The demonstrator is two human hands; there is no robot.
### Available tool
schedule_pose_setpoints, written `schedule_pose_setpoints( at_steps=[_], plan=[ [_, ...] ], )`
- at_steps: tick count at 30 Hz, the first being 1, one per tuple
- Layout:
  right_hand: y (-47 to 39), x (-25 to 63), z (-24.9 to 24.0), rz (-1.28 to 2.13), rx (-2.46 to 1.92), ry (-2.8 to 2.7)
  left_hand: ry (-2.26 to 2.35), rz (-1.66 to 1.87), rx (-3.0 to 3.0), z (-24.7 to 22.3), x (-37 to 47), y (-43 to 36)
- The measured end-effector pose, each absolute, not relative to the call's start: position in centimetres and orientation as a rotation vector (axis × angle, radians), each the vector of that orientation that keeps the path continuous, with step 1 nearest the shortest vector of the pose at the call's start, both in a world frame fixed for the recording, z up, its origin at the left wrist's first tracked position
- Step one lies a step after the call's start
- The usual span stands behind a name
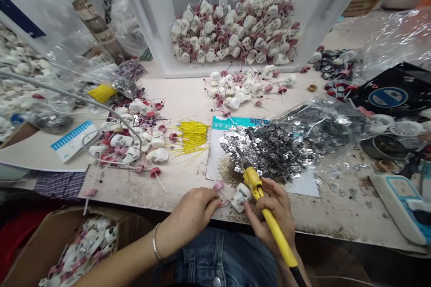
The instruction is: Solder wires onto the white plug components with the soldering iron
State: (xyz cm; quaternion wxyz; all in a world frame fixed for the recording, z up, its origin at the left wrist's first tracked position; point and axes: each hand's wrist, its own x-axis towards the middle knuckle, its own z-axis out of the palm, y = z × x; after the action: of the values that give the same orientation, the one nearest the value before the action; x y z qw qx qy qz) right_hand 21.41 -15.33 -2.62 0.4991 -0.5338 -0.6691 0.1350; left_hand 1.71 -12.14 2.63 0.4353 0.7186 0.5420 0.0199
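Note:
My right hand (272, 210) is wrapped round a yellow corded tool (271, 219) with a thin metal tip; I cannot tell its exact kind. That tip points over a heap of small shiny metal plates (269, 150). By my right thumb lies a small white plastic housing (240, 197), which the thumb seems to touch. My left hand (195, 208) is closed in a pinch just left of the housing, at thin reddish wires (225, 202). A pink cap (218, 186) sits just beyond its fingertips. What lies inside the pinch is too small to make out.
Yellow wires (193, 136) lie left of the plates. White housings with pink caps (242, 87) are heaped before a large bin (161, 54) and inside it. A looped grey cable (111, 110) crosses the left. A cardboard box (37, 242) stands lower left, a black fan (400, 89) right.

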Motion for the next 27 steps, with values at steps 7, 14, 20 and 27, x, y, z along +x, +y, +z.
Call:
schedule_pose_setpoints(
  at_steps=[7, 14, 20, 27],
  plan=[
    [-15.4, 21.4, -2.4, 0.44, -1.334, -1.445, 1.226, 0.061, 1.842, 3.0, 2.8, -12.1],
    [-15.4, 21.4, -2.2, 0.563, -1.284, -1.331, 0.885, 0.051, 1.046, 3.2, 1.4, -11.8],
    [-14.6, 21.8, -2.4, 0.474, -1.206, -1.626, 1.262, 0.104, 1.248, 2.6, 0.9, -11.9],
    [-14.2, 21.6, -3.0, 0.525, -1.201, -1.676, 1.308, -0.014, 1.466, 1.9, 2.3, -12.9]
  ],
)
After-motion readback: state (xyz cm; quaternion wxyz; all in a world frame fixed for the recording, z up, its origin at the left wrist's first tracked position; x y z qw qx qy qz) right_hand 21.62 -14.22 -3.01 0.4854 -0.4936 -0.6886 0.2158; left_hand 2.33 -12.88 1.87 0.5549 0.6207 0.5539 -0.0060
